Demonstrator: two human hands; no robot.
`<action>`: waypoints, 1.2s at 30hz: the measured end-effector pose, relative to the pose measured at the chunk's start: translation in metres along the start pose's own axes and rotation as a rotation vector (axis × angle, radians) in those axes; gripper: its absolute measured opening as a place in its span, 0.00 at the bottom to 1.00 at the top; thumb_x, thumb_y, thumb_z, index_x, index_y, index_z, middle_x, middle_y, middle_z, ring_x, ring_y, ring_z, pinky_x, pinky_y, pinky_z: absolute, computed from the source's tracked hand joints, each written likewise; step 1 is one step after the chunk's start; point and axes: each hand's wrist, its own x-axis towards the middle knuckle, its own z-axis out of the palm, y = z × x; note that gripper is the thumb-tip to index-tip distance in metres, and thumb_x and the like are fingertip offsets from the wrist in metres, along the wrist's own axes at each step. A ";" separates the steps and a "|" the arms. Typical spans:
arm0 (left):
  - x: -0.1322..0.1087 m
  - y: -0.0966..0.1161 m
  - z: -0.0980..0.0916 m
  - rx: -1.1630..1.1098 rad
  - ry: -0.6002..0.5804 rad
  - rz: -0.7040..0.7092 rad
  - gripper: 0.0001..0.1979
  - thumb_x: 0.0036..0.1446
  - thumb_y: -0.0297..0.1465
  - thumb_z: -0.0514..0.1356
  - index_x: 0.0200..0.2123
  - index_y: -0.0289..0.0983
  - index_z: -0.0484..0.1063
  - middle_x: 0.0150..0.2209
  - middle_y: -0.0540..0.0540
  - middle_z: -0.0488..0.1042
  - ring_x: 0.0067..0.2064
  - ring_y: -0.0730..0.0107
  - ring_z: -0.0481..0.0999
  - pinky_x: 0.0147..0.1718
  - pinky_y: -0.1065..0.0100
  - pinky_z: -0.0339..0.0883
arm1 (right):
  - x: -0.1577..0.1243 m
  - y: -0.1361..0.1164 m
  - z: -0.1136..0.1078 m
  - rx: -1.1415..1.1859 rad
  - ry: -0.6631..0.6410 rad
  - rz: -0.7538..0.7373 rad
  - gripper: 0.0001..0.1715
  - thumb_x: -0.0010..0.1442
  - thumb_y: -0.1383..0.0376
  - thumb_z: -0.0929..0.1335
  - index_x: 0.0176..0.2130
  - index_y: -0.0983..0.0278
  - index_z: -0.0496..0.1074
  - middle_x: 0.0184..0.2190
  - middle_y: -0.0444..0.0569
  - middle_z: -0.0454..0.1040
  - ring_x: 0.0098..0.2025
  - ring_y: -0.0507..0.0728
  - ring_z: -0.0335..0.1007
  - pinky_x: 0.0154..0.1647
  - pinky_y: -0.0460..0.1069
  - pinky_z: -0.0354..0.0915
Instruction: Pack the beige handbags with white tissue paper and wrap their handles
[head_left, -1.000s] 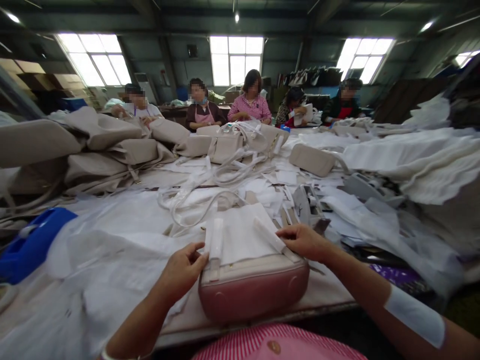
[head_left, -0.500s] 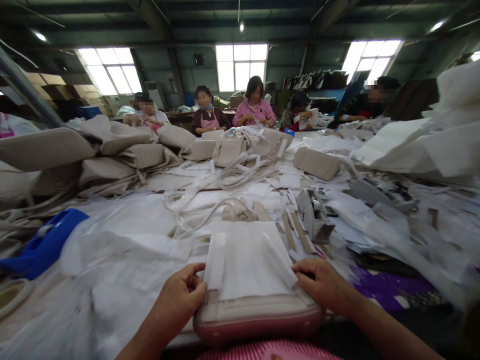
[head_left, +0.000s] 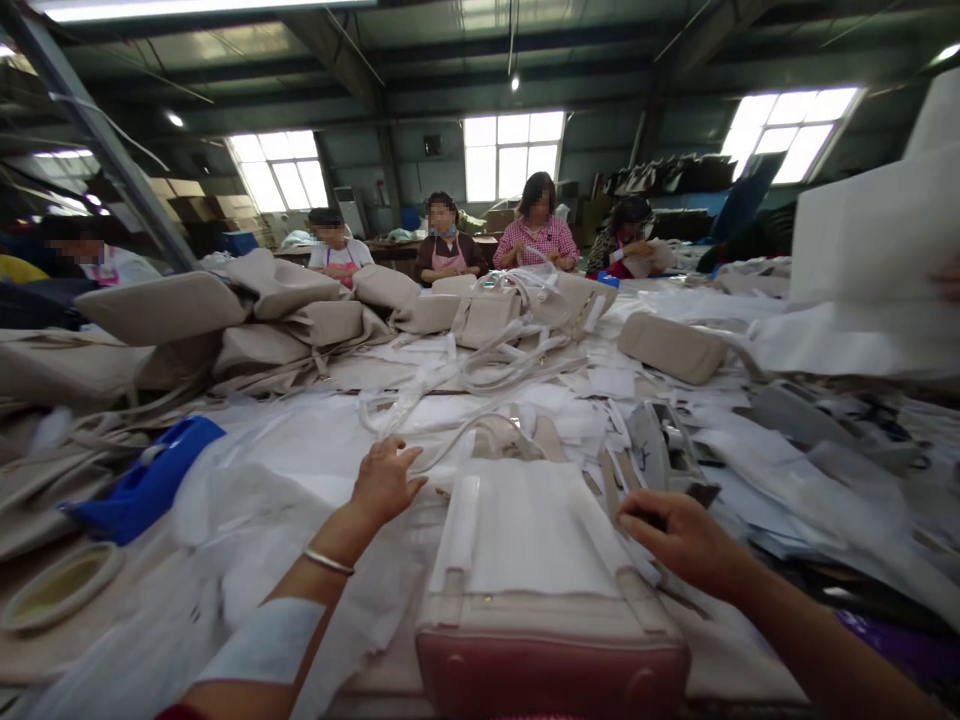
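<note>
A beige handbag (head_left: 551,640) with a pinkish base lies in front of me, its face and straps wrapped in white paper (head_left: 532,530). My left hand (head_left: 384,482) reaches out past the bag's upper left corner, fingers spread over a clear plastic-wrapped strap (head_left: 420,440). My right hand (head_left: 686,540) rests by the bag's right edge with its fingers curled over a thin dark item that I cannot make out. A bracelet and a white patch show on my left forearm.
Stacked beige bags (head_left: 225,320) fill the left side. Another bag (head_left: 667,345) lies at right among white paper scraps. A blue cloth (head_left: 146,480) and a tape roll (head_left: 56,585) sit at left. Several people work at the far end of the table (head_left: 480,250).
My left hand has let go of the bag's left strap and moved forward toward the plastic-wrapped strap. My right hand slid off the bag to its right side. The camera has tilted up.
</note>
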 end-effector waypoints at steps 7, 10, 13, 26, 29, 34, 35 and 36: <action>0.059 0.023 -0.055 0.116 0.047 0.139 0.15 0.60 0.29 0.51 0.32 0.33 0.78 0.27 0.35 0.76 0.32 0.52 0.76 0.39 0.53 0.64 | 0.029 -0.024 -0.002 0.253 0.166 0.010 0.17 0.60 0.55 0.66 0.28 0.64 0.73 0.21 0.43 0.69 0.25 0.52 0.63 0.28 0.47 0.58; 0.067 0.064 -0.105 0.158 0.147 0.156 0.20 0.65 0.28 0.45 0.45 0.33 0.76 0.33 0.33 0.77 0.35 0.48 0.76 0.33 0.54 0.63 | 0.052 -0.060 0.000 0.674 0.048 0.045 0.21 0.59 0.50 0.67 0.30 0.65 0.73 0.22 0.44 0.70 0.23 0.50 0.63 0.24 0.46 0.58; 0.059 0.118 -0.141 0.162 0.310 0.293 0.20 0.65 0.27 0.46 0.53 0.33 0.72 0.37 0.34 0.78 0.37 0.50 0.77 0.34 0.55 0.65 | 0.076 -0.103 0.003 1.158 -0.208 0.069 0.25 0.60 0.47 0.66 0.42 0.65 0.74 0.38 0.53 0.77 0.35 0.55 0.73 0.31 0.47 0.67; 0.019 0.111 -0.151 -1.154 -0.672 0.329 0.29 0.66 0.48 0.45 0.53 0.31 0.71 0.33 0.39 0.79 0.35 0.62 0.78 0.37 0.64 0.69 | 0.109 -0.137 -0.047 1.649 -0.095 -0.006 0.18 0.70 0.65 0.57 0.42 0.71 0.71 0.30 0.53 0.79 0.28 0.53 0.76 0.30 0.47 0.74; 0.018 0.119 -0.160 -1.264 -0.793 0.298 0.25 0.61 0.47 0.56 0.45 0.31 0.75 0.27 0.44 0.76 0.28 0.69 0.74 0.29 0.69 0.66 | 0.115 -0.129 -0.051 1.701 -0.086 -0.051 0.19 0.71 0.64 0.56 0.42 0.72 0.71 0.29 0.52 0.79 0.29 0.53 0.76 0.29 0.46 0.74; 0.028 0.136 -0.158 -0.990 -0.477 0.078 0.10 0.55 0.36 0.61 0.31 0.34 0.74 0.29 0.45 0.76 0.27 0.71 0.73 0.25 0.72 0.62 | 0.119 -0.106 -0.057 1.769 0.002 -0.133 0.18 0.70 0.64 0.56 0.40 0.69 0.72 0.30 0.50 0.80 0.33 0.53 0.77 0.31 0.46 0.74; 0.030 0.138 -0.156 -0.889 -0.392 0.051 0.07 0.55 0.32 0.60 0.31 0.35 0.74 0.30 0.46 0.77 0.26 0.72 0.73 0.24 0.72 0.61 | 0.120 -0.102 -0.059 1.767 0.037 -0.135 0.17 0.70 0.65 0.57 0.40 0.68 0.72 0.30 0.49 0.80 0.33 0.53 0.77 0.31 0.46 0.74; 0.032 0.138 -0.155 -0.806 -0.323 0.039 0.05 0.54 0.29 0.58 0.31 0.35 0.73 0.30 0.46 0.77 0.26 0.72 0.73 0.23 0.73 0.61 | 0.120 -0.098 -0.061 1.751 0.071 -0.126 0.16 0.70 0.65 0.57 0.39 0.67 0.71 0.30 0.48 0.80 0.32 0.52 0.77 0.30 0.45 0.74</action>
